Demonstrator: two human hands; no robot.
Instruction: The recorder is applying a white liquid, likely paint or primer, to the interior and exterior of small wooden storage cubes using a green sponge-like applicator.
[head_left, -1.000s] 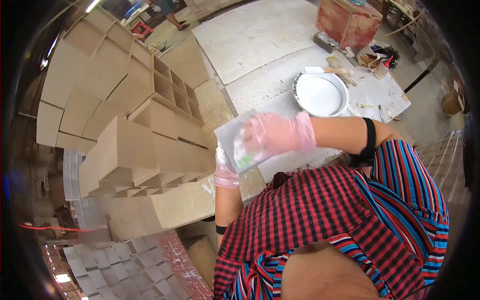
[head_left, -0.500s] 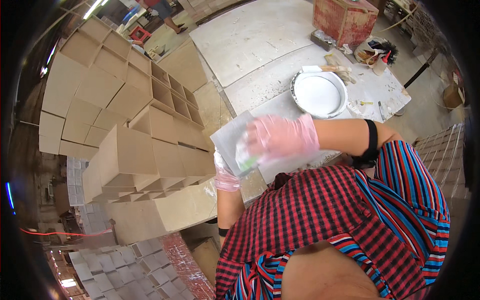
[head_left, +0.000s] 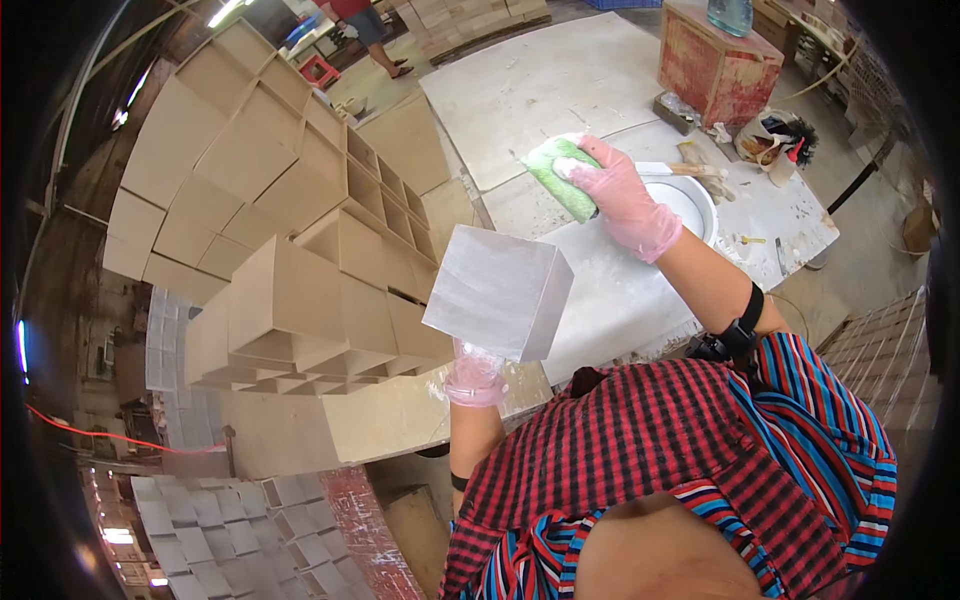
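1. A grey box [head_left: 495, 285] is held up in front of the person's body, tilted, with one broad face turned to the camera and a narrower side showing at its right
2. The box is borne from below by the left grip [head_left: 476, 376], which is covered by a pink, see-through glove smeared with white; the fingers are mostly hidden by the box, so how far they are spread cannot be told
3. A green pad [head_left: 566, 178], marked with white, is grasped in the right grip [head_left: 628, 198]; the pad is pinched, with the whitened thumb laid across its near face
4. The pad is held up and to the right of the box, well apart from it, over a bench [head_left: 540, 90] surfaced with whitish boards
5. A round white tub [head_left: 713, 215] is partly covered from view by the right grip, and a wooden-handled brush [head_left: 690, 169] is seen at its far edge
6. To the left, open-sided cardboard boxes [head_left: 265, 300] are stacked, and at the bench's far right a worn red crate [head_left: 718, 75] is placed
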